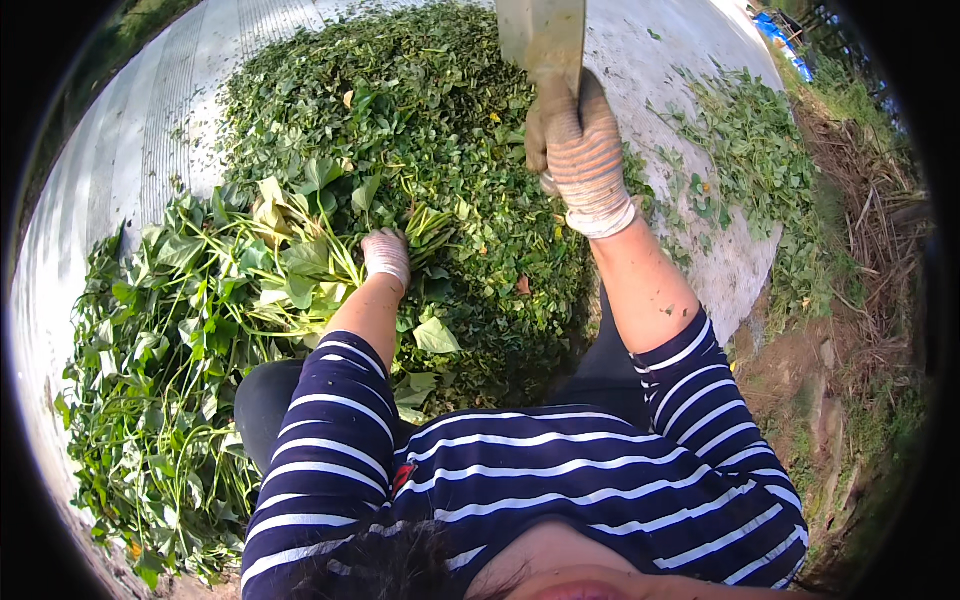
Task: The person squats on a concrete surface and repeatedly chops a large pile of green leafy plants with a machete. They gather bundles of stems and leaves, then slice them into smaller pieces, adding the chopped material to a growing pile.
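My right hand point(581, 146), in a striped knit work glove, grips a cleaver-like knife point(541, 34) with a broad, stained metal blade. It is raised over the right side of a heap of chopped green leaves and stems point(420, 127). My left hand point(386, 253), gloved too, is closed around a bundle of leafy vines point(307, 247). Cut stem ends point(431, 229) stick out from the bundle to the right of this hand. The fingertips of my left hand are hidden among the leaves, and the knife's handle is covered by my right glove.
Uncut leafy vines point(161, 420) lie piled at the left beside my knee. A pale ground sheet point(120, 150) spreads beneath the heap. More greens point(750, 150) lie on its right part. Beyond its right edge are dry stalks point(870, 195) and bare soil point(795, 375).
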